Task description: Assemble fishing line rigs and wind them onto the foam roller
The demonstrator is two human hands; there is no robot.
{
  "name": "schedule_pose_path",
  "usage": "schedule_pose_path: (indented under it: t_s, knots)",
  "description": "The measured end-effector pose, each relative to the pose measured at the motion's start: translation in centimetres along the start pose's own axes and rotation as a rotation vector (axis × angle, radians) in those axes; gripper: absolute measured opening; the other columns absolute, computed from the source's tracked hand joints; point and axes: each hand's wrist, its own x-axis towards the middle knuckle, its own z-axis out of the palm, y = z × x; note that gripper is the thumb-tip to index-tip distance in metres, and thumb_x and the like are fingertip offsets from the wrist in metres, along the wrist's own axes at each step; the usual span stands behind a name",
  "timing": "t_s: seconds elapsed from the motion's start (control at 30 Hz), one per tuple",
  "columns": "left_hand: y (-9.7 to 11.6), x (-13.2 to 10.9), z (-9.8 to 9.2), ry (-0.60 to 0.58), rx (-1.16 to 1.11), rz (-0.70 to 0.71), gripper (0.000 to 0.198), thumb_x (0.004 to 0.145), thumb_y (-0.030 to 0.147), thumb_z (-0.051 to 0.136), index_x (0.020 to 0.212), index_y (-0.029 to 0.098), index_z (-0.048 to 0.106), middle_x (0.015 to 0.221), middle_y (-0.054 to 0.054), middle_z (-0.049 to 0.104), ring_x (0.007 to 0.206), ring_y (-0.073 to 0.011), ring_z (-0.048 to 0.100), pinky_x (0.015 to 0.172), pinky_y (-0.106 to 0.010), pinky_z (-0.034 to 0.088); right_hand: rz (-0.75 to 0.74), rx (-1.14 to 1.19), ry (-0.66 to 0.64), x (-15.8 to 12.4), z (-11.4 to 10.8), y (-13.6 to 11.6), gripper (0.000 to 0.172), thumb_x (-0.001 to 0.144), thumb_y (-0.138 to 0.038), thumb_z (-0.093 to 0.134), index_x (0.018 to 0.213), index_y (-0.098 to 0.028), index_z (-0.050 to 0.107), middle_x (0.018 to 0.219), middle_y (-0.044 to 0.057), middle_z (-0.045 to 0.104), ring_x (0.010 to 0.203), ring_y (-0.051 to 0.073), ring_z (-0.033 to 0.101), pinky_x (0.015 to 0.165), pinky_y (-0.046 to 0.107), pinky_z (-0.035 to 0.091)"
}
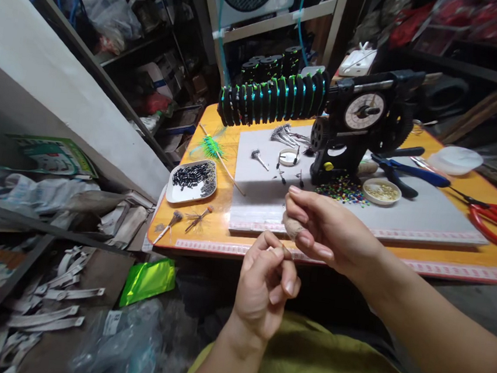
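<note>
Just in front of the board's edge my left hand [268,282] is closed, thumb against index finger; what it pinches is too small to make out. Beside and above it, my right hand [323,229] is closed in a pinch too, with tape around one finger. Anything held there is hidden or too thin to see. Beyond the fingers, small black-and-metal pieces [282,178] lie on the grey board [255,210]. Colourful beads [340,189] are scattered near a dish of gold-coloured bits [381,191]. A shallow white dish [289,157] stands farther back.
A black stand with a dial [365,111] carries a ribbed black roll [274,100] over the board. Blue-handled pliers [421,172] and red-handled scissors [495,219] lie right. A white tray of black pieces [191,181] and brush-like bundles [176,219] are left.
</note>
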Motion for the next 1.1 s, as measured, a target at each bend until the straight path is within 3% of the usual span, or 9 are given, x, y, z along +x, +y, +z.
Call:
schedule_pose_path:
  t_s: [0.6,0.7,0.83,0.97,1.1]
  knots:
    - [-0.3,-0.2,-0.4,-0.005,0.034,0.027,0.019,0.086,0.026,0.058,0.074,0.019,0.044,0.045,0.006,0.053,0.030,-0.0013,0.023,0.037,-0.015,0.015,-0.022,0.033,-0.027,-0.1,0.1,-0.2,0.043,0.090,-0.046,0.054,0.061,-0.018,0.042,0.044,-0.002,0.053,0.024,0.002,0.029,0.026,0.010,0.014]
    - [0.1,0.1,-0.5,-0.019,0.102,0.055,0.016,0.090,0.031,0.053,0.086,0.016,0.053,0.049,0.003,0.057,0.033,-0.0012,0.020,0.037,-0.015,0.010,-0.035,0.006,-0.011,-0.3,0.2,-0.7,0.043,0.090,-0.046,0.056,0.060,-0.017,0.042,0.044,-0.002,0.054,0.024,0.002,0.029,0.026,0.011,0.014]
    - [0.6,0.6,-0.4,-0.014,0.183,0.084,0.025,0.096,0.037,0.045,0.101,0.015,0.057,0.048,0.003,0.056,0.035,-0.0033,0.020,0.036,-0.016,0.009,-0.039,-0.030,0.003,-0.3,0.3,-1.1,0.044,0.089,-0.047,0.056,0.060,-0.017,0.043,0.044,-0.001,0.053,0.024,0.002,0.031,0.027,0.012,0.015]
    - [0.8,0.9,0.0,0.024,0.225,0.111,0.022,0.091,0.038,0.061,0.086,0.017,0.054,0.044,0.006,0.052,0.034,-0.0024,0.024,0.036,-0.015,0.012,-0.052,-0.034,0.000,-0.4,0.3,-1.1,0.044,0.088,-0.047,0.058,0.059,-0.017,0.044,0.043,0.000,0.054,0.024,0.002,0.032,0.027,0.012,0.016]
    - [0.8,1.0,0.4,0.021,0.149,0.071,0.028,0.084,0.035,0.070,0.077,0.017,0.049,0.052,0.003,0.062,0.032,0.0014,0.021,0.035,-0.012,0.011,-0.056,-0.014,-0.019,-0.3,0.4,-0.6,0.043,0.088,-0.048,0.058,0.061,-0.017,0.044,0.044,0.000,0.056,0.024,0.003,0.032,0.028,0.012,0.022]
